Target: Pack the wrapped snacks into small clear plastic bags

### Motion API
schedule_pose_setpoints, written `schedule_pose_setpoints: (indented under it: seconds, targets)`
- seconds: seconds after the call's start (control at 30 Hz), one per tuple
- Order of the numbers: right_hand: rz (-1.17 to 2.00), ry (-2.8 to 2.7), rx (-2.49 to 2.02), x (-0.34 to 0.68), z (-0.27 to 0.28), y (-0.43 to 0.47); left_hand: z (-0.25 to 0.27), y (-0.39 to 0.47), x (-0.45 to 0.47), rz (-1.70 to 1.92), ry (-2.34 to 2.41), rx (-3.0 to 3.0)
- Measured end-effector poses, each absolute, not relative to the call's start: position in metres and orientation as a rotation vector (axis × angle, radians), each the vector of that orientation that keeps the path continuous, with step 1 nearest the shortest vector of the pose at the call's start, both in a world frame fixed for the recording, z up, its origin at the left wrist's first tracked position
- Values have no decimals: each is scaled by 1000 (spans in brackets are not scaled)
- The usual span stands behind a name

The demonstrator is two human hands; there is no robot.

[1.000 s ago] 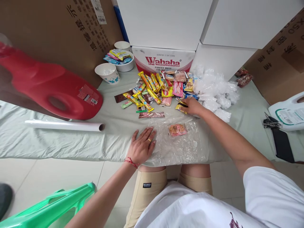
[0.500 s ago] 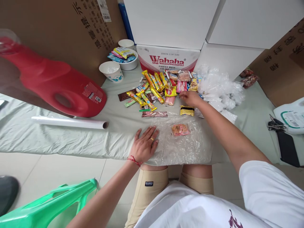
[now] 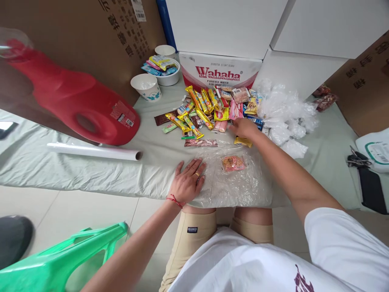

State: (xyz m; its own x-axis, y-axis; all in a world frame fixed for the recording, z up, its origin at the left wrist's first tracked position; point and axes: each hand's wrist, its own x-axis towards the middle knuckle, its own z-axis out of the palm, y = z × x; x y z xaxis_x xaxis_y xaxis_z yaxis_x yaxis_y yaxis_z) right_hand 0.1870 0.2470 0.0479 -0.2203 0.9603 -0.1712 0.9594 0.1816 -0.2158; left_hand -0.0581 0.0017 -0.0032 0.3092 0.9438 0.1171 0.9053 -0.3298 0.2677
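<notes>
My left hand (image 3: pixel 187 179) lies flat, fingers spread, on the left edge of a clear plastic sheet (image 3: pixel 234 190). On that sheet rests a wrapped round cracker (image 3: pixel 233 163). My right hand (image 3: pixel 246 129) is at the near edge of a heap of wrapped snacks, fingers bent downward and closed; whatever is between them is hidden. Close to its fingertips are a pink wafer packet (image 3: pixel 221 126) and a pink wrapper (image 3: pixel 236 109). A small yellow packet (image 3: pixel 242 141) sits just below the wrist. Yellow snack sticks (image 3: pixel 204 117) and a brown bar (image 3: pixel 201 143) lie to the left.
Crumpled clear plastic bags (image 3: pixel 284 109) are piled right of the snacks. Behind stands a Wahaha carton (image 3: pixel 219 73). To the left are paper cups (image 3: pixel 146 87), a red jug (image 3: pixel 91 109) and a white roll (image 3: pixel 94 151). Keys and a black phone (image 3: pixel 372 190) lie far right.
The view has shifted slightly. My right hand has come a little nearer to me at the heap's edge, and the small yellow packet under it now looks tipped. My left hand stays put.
</notes>
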Motion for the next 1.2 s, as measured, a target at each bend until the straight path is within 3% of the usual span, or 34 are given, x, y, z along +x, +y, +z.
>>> schedule_pose_setpoints:
  seconds: [0.2, 0.33, 0.6, 0.73, 0.87, 0.97, 1.1, 1.2]
  targets:
    - [384, -2025, -2088, 121, 31, 231, -2, 2, -57, 381, 1735, 2388]
    - [648, -1948, -2085, 129, 34, 234, -3, 1, -57, 373, 1734, 2391]
    - [1097, -1962, -1428, 237, 90, 190, -4, 1, -57, 433, 1721, 2391]
    - [1343, -2215, -1174, 249, 92, 153, -4, 1, -56, 456, 1719, 2390]
    - [965, -2597, -1073, 236, 70, 132, -8, 0, -60, 510, 1701, 2379]
    - [675, -2655, -999, 230, 62, 119, -4, 0, -70, 750, 1676, 2357]
    - [605, -2732, -958, 228, 59, 104, 22, 7, -73, 1196, 1817, 2281]
    - [560, -2714, -1070, 225, 56, 105, 41, 25, -57, 1119, 1759, 2333]
